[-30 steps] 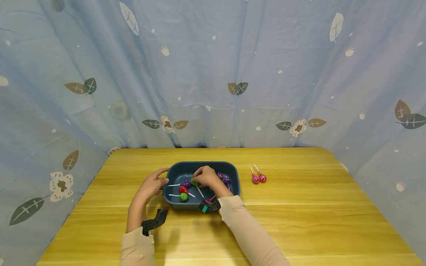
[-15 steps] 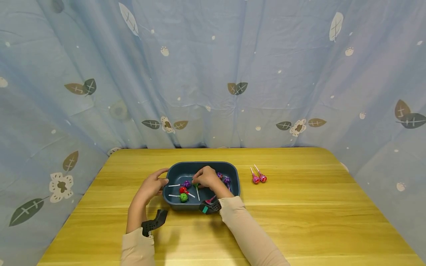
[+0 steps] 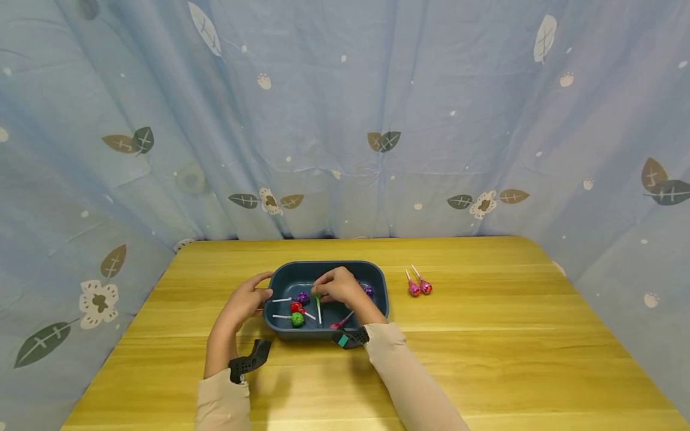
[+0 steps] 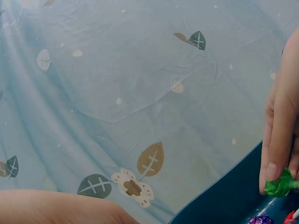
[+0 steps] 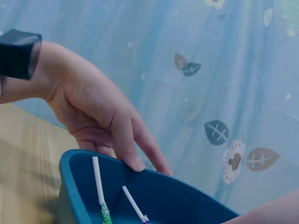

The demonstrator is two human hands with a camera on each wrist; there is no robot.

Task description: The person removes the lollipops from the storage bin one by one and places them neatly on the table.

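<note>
A dark blue plastic box [image 3: 329, 263] stands on the table in the head view. My left hand [image 3: 245, 302] grips its left rim, thumb tip on the rim and fingers outside, as the right wrist view shows. Inside the box, my right hand [image 3: 341, 286] pinches a green-wrapped lollipop [image 4: 281, 184] by its head; the white stick points toward me. On the box's left side lie a purple lollipop [image 3: 303, 297], a red one [image 3: 296, 307] and another green one [image 3: 297, 319]. A pink lollipop [image 3: 336, 325] is at the near wall. Behind my right wrist shows a purple lollipop [image 3: 369, 291], partly hidden.
Two pink-red lollipops [image 3: 414, 290] lie side by side on the wooden table [image 3: 512, 335], right of the box. A blue patterned curtain [image 3: 323, 120] hangs behind the table and along its sides.
The held lollipop's stick has swung from slanting right to pointing almost straight at me. My right hand and forearm have shifted slightly right, uncovering more of the pink lollipop. The left hand stays put.
</note>
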